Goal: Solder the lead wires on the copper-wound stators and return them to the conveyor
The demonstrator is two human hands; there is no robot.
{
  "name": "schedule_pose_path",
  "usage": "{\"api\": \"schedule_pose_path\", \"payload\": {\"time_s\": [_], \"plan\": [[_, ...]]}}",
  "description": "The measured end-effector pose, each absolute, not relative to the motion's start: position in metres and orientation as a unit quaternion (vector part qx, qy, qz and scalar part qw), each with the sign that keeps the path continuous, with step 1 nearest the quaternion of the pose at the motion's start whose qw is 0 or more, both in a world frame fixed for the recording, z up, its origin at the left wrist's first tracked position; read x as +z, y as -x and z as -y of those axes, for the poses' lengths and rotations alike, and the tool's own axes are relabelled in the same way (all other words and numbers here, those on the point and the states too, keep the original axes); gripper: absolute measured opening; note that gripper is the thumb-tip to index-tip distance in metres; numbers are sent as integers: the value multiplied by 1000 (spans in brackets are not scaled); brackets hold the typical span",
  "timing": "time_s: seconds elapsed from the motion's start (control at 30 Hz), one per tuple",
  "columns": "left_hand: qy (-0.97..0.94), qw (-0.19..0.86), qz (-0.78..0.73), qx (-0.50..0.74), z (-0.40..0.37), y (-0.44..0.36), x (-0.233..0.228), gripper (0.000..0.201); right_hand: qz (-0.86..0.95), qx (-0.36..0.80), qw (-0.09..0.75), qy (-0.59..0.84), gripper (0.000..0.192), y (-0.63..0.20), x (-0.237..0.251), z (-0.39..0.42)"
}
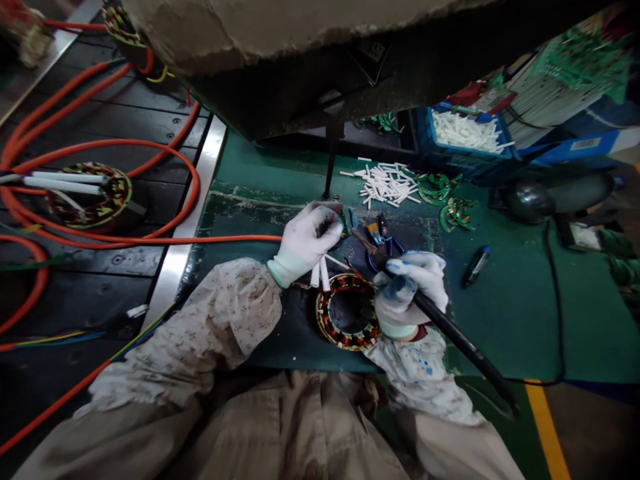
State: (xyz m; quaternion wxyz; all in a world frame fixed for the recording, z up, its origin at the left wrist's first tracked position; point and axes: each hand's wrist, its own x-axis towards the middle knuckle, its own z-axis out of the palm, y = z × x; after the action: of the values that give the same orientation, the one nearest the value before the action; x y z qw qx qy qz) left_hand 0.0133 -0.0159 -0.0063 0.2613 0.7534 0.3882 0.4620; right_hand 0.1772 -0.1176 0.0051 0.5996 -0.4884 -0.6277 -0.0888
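My left hand (310,237), in a white glove, is closed in a pinch above the bench. The edge of a small green circuit board (343,219) shows at its fingertips, with a thin reddish wire by the thumb. My right hand (413,290), in a blue-stained white glove, wraps round a soldering iron (465,347). The iron's tip points up and left, close to my left fingertips. Between the hands and nearer to me lies a ring-shaped motor stator (323,320) with copper windings. White sleeves (324,275) and wires stick out from its far side.
An orange cable (235,239) runs from the left toward my left hand. Beyond are loose white tubes (390,185), green boards (455,212), a blue bin (467,160) and a marker (477,265). Another stator (120,193) sits on the left conveyor. A dark housing (300,87) overhangs the bench.
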Motion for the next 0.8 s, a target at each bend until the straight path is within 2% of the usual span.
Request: {"api": "schedule_pose_path", "payload": {"time_s": [0.1,0.17,0.33,0.53,0.67,0.8], "plan": [[-754,264,-392,456,16,-14,-6,3,629,-98,592,493,25,-175,8,112],[-755,266,-399,448,16,-14,-5,4,647,-94,557,513,19,-171,12,102],[-755,275,-386,453,14,-13,-4,5,691,-73,435,572,30,-164,20,76],[-742,317,-396,439,10,-17,-2,7,690,-41,386,611,30,-175,15,79],[-740,312,-399,442,10,-18,-3,7,679,-1,409,610,32,-175,13,81],[-758,270,-388,449,11,-14,-9,8,622,-35,527,578,24,-176,7,89]]}}
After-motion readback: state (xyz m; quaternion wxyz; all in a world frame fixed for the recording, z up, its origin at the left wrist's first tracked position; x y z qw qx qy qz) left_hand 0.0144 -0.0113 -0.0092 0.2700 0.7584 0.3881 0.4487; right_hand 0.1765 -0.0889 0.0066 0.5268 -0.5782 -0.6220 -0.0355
